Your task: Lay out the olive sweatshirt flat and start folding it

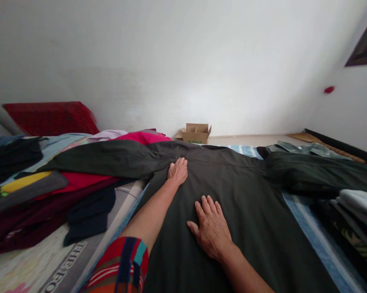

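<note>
On the blue-and-white patterned cloth [311, 234]: we saw a large, dark grey-green, long-sleeved fabric garment [247, 215] spread out, its neckline [216, 147] away from us.
Left hand [178, 171]: we had it resting near a shoulder seam, fingers close together, apparently to steady the fabric there; we could not tell whether its grip pinched any of it.
Right hand [212, 228]: we had it palm down on the garment's middle, grip released and fingers parted, a posture that seemed suited to pressing.
Outstretched sleeves [100, 156]: we judged them drawn out sideways so the body could lie unbunched; one crossed loose red and maroon clothes [27, 228], the other ran behind a stack of folded pale and dark clothes [357, 211].
Dark fabric: we noted a plain, matt look, a seam across the shoulders, puckers by the left hand and soft ripples lower down; no buttons showed, so we took this for the back.
Beyond the neckline: we saw an open brown cardboard box [196, 135], probably set back for room.
</note>
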Tool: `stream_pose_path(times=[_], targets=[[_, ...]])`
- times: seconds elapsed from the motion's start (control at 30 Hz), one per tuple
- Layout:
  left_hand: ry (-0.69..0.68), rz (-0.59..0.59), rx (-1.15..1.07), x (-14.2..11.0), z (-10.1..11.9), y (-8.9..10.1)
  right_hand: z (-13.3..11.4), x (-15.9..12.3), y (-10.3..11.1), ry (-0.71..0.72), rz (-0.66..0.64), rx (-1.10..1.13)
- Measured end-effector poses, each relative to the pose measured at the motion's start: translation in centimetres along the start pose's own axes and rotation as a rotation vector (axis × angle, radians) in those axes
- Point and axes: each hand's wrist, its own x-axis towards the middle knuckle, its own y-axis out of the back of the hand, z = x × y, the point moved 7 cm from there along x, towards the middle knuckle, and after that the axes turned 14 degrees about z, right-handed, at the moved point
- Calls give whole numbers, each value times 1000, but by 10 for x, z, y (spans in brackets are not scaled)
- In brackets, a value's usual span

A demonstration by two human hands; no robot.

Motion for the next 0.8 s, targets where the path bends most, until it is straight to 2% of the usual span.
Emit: stream_pose_path(times=[0.17, 0.23, 0.33, 0.37, 0.43, 0.5, 0.57, 0.7, 0.8], targets=[[-122, 25, 93, -2, -7, 3, 1, 1, 1, -7, 8, 47], [-123, 37, 134, 0, 1, 6, 1, 2, 2, -13, 15, 58], [-134, 72, 116, 1, 26, 8, -1, 3, 5, -12, 29, 72], [-153, 59, 92, 0, 36, 6, -1, 3, 7, -11, 36, 76], [-173, -50, 49, -5, 49, -6, -2, 4, 9, -12, 51, 79], [-154, -191, 33, -13, 52, -19, -1, 5, 11, -17, 68, 80], [-119, -268, 35, -19, 51, -25, 0, 5, 12, -22, 78, 82], [-92, -254, 72, -27, 56, -18, 0, 3, 10, -27, 83, 99], [-123, -235, 80, -35, 64, -10, 0, 4, 13, -53, 84, 133]])
